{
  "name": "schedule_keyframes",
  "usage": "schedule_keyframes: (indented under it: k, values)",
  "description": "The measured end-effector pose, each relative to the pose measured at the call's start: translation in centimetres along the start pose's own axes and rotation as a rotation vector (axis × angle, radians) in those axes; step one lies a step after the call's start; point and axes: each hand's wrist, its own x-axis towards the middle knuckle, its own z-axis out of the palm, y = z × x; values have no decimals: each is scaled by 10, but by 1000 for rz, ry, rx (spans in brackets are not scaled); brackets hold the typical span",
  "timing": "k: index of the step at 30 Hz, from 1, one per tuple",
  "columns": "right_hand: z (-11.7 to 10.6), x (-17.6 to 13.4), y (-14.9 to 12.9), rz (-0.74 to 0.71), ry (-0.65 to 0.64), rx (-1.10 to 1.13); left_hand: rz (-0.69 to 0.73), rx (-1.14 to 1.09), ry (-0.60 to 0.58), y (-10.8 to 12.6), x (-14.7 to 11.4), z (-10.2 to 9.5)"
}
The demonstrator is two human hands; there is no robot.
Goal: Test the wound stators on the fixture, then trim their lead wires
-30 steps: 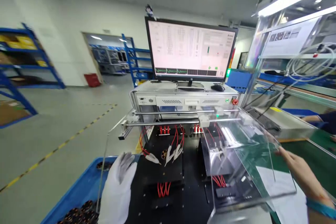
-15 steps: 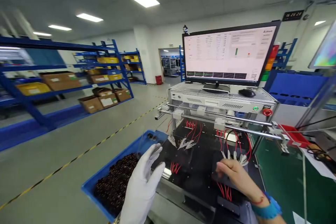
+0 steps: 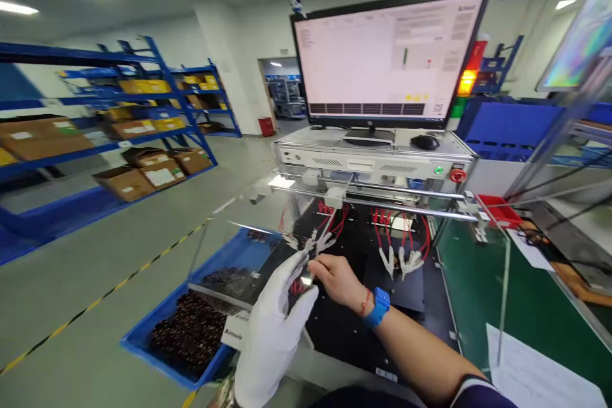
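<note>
My left hand [image 3: 280,325], in a white glove, is raised over the near left of the machine's black plate [image 3: 344,325]. Its thumb and fingers are spread in a curve, and I see nothing between them. My right hand [image 3: 337,280] is bare, with a blue watch [image 3: 379,307] at the wrist. Its fingers are bent together close to the gloved fingertips; what they hold, if anything, is hidden. Just beyond both hands are white probe clips [image 3: 318,242] on red wires. A second set of white clips [image 3: 401,261] stands to the right.
A blue bin [image 3: 162,325] of small dark parts is at left, partly under a clear panel [image 3: 224,296]. Metal rails [image 3: 406,201] cross above the plate. Behind are a monitor [image 3: 387,64], a red button [image 3: 458,174] and an amber-lit signal lamp [image 3: 467,81]. Paper [image 3: 540,370] lies right.
My right hand has moved left from the right-hand clips to beside my left hand. The clear panel now shows over the bin. Much of the screen's table has gone, and the lamp glows amber.
</note>
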Motion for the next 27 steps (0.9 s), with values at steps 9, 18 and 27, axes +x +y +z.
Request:
schedule_keyframes:
  k: [9,18,27]
  values:
    - [-154,-102,116,763,843,326,-174,128,-266,-90,20,140]
    - [-181,-62,144,895,712,308,-409,171,-236,-134,85,243]
    - [-172,-44,153,804,835,16,-352,374,-253,-151,92,250]
